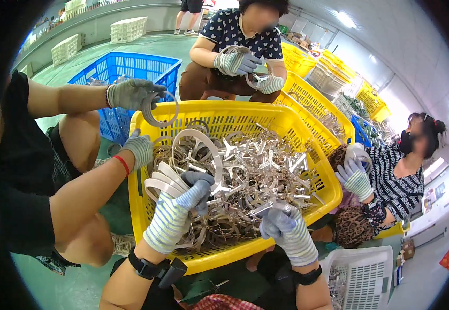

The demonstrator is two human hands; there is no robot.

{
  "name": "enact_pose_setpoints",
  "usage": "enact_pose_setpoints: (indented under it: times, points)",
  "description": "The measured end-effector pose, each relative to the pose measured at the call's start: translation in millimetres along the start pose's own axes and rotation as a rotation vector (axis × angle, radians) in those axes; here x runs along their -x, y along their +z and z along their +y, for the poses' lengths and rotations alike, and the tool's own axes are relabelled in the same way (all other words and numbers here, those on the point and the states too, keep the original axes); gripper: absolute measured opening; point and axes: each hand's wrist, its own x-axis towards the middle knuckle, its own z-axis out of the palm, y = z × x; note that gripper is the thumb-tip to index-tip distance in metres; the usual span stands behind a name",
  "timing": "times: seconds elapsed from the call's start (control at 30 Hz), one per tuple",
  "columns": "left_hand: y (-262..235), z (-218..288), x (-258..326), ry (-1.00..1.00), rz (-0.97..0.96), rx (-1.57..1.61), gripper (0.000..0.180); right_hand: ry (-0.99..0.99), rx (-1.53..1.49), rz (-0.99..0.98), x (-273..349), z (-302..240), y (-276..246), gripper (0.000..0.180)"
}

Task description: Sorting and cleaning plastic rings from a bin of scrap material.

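Forearms [126,285], rings [166,179] in left grip [180,207] — metal piece [268,207] in right grip [289,230]

This is a factory workshop: a large yellow slotted crate [219,262] stands heaped with small metal parts [265,170], and co-workers [219,31] in striped work gloves [231,62] sit or crouch around it. More industrial crates surround it, with a blue slotted crate [167,70] beyond its left corner and yellow crates [298,61] beyond its right (some of them stacked). Green flooring [167,45] spreads behind it, under bright ceiling lights [346,19] far beyond.
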Motion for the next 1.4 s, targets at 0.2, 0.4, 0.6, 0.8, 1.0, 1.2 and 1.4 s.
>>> enact_pose_setpoints:
  times: [0.2, 0.4, 0.6, 0.8, 1.0, 1.2, 1.4]
  points:
    - [16.6, -7.9, 19.3, 0.069, 0.047, -0.081, 0.016, 0.104, -0.314, 0.196, -1.5, -1.3, 14.6, 0.027]
    - [22.1, -2.5, 26.4, 0.141, 0.104, -0.099, 0.015, 0.086, -0.17, 0.193, -1.0, 10.8, 7.1, 0.019]
    - [26.5, 1.5, 40.2, 0.111, 0.065, -0.078, 0.024, -0.121, 0.322, 0.283, 9.9, 5.9, 19.9, 0.017]
    - [21.6, 1.0, 42.7, 0.228, 0.154, -0.014, 0.033, -0.046, 0.228, 0.225, 21.3, 3.8, 18.7, 0.02]
    - [27.1, 0.1, 43.7, 0.323, 0.283, -0.005, 0.029, -0.052, 0.207, 0.316, 22.3, 1.4, 14.5, 0.023]
    - [21.5, -6.2, 46.8, 0.119, 0.094, -0.151, 0.02, 0.015, 0.257, 0.237, 30.8, -1.7, 19.8, 0.024]
    - [32.8, -17.2, 53.9, 0.31, -0.041, -0.281, 0.015, 0.002, -0.126, 0.228, 24.9, 4.8, 11.7, 0.025]
